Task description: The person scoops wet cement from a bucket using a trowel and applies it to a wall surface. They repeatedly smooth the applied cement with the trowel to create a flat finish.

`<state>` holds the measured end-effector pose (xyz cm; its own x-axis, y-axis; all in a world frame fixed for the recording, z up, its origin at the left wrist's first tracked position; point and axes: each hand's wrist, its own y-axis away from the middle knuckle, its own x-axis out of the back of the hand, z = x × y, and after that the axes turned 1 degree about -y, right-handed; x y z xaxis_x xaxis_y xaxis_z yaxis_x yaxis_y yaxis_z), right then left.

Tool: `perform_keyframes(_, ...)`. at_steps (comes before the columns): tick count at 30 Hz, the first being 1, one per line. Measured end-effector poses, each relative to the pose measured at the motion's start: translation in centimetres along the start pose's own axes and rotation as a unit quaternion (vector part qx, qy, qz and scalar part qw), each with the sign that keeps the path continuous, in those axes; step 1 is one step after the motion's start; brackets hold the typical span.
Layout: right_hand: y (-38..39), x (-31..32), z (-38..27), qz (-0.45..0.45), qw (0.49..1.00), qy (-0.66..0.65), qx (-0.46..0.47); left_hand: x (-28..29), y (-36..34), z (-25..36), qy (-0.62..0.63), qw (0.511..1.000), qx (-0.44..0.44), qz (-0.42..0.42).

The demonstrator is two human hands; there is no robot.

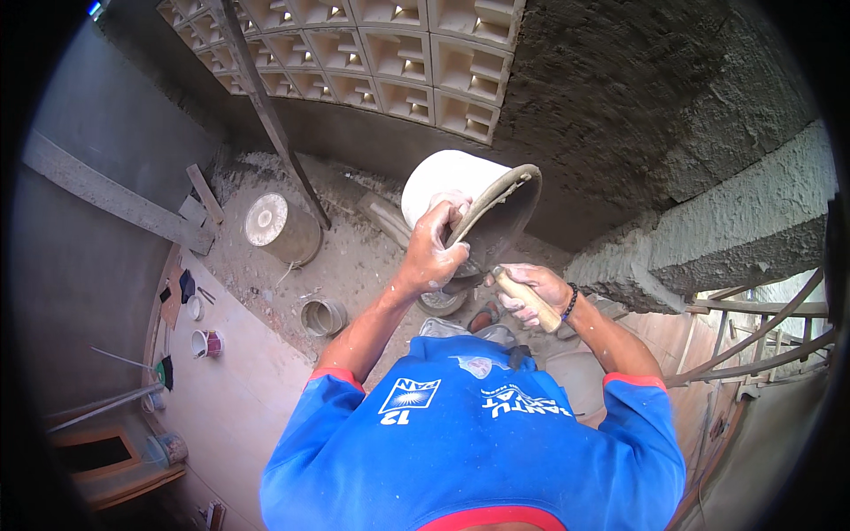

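My left hand [436, 250], smeared with pale dust, grips the rim of a white bucket [447, 186] that is tilted toward the right, its gray-coated lip and dark inside showing. My right hand [537, 296] is closed on a trowel's pale wooden handle [522, 292]. The trowel's metal end reaches to the bucket's lower lip and is partly hidden. Beneath the bucket a round container [438, 303] is partly visible, near my foot.
A lidded bucket [292, 243] and small pail [323, 317] stand on the dusty floor. A wooden post [274, 133] rises before pale vent blocks [398, 53]. Rough concrete beam [735, 239] and wooden braces [770, 319] are right; tools and cups [206, 343] lie left.
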<state>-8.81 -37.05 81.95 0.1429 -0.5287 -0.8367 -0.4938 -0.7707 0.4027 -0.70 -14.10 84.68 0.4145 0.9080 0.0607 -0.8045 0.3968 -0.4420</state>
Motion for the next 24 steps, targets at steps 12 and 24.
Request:
perform_keyframes(12, 5.1, -4.2, -3.6, 0.194, 0.846, 0.463, 0.180, 4.5, -1.1, 2.7, 0.055, 0.994, 0.040, 0.081)
perform_keyframes(24, 4.2, -4.5, -4.8, 0.335, 0.500, 0.772, 0.203, 3.0, -1.5, 1.6, 0.079, 0.994, 0.033, 0.063)
